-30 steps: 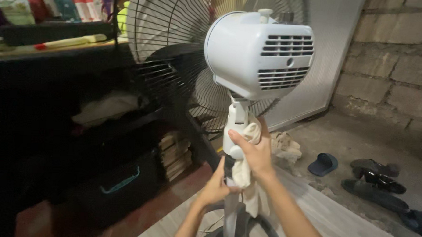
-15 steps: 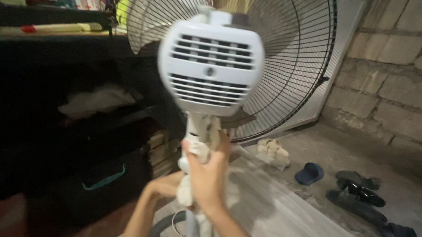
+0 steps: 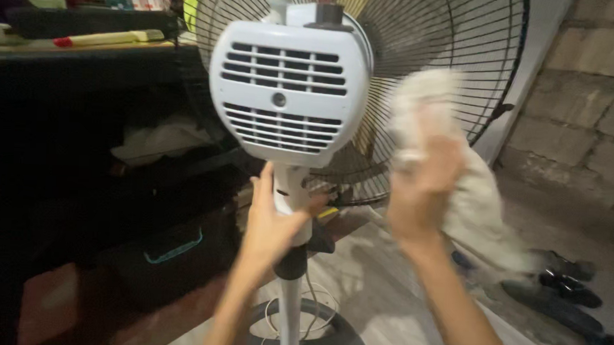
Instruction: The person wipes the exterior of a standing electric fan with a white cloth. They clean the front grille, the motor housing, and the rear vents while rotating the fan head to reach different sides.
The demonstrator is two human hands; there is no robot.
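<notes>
Stand fan [image 3: 289,90], upright on floor: left hand [image 3: 273,219] now grips its neck alone. Right hand [image 3: 422,190], clutching pale cloth [image 3: 479,199], has lifted off the neck toward the wire grille [image 3: 446,75]; wiping there judged next.

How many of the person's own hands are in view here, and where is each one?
2. The left hand grips the white plastic fan neck below the motor housing. The right hand, blurred, holds a cream cloth rag raised beside the black wire fan guard.

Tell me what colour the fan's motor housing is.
The motor housing is white with a slight bluish tint, seen in the head view.
</notes>
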